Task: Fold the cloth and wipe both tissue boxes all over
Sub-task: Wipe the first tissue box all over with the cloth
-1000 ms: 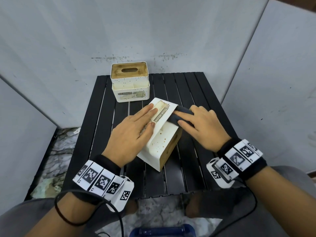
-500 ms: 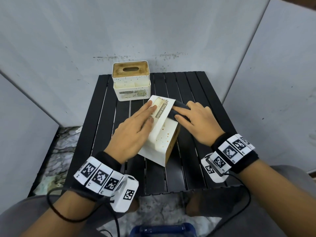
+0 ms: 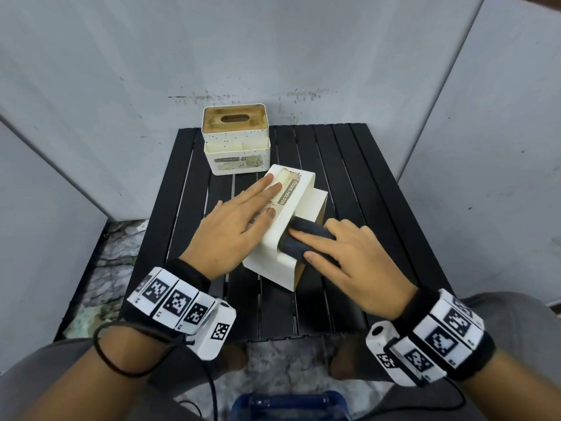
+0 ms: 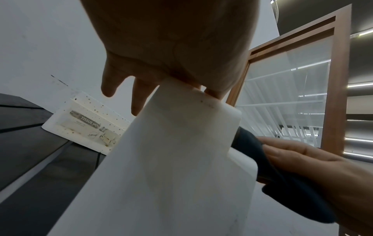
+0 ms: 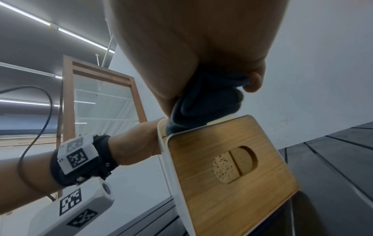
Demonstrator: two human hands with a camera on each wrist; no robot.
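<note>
Wiping from the right: on the tabletop (image 3: pixel 364 177) the tissue box (image 3: pixel 299 205) lies on its side at centre, long axis running near edge to far edge. My left hand (image 3: pixel 233 235) rests flat on top, fingers straight; my right hand (image 3: pixel 355 262), alongside, grips the cloth (image 3: pixel 293 246) against the box's near end.

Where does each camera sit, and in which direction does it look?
Head: on the head, facing forward and down at the table; left hand and right hand show.
Left wrist: below the left palm, facing along it over the lying tissue box; right fingers show.
Right wrist: below the right palm, facing the cloth and the box's wooden lid; left wrist shows.
Shared: both wrist views see cloth and box.
</note>
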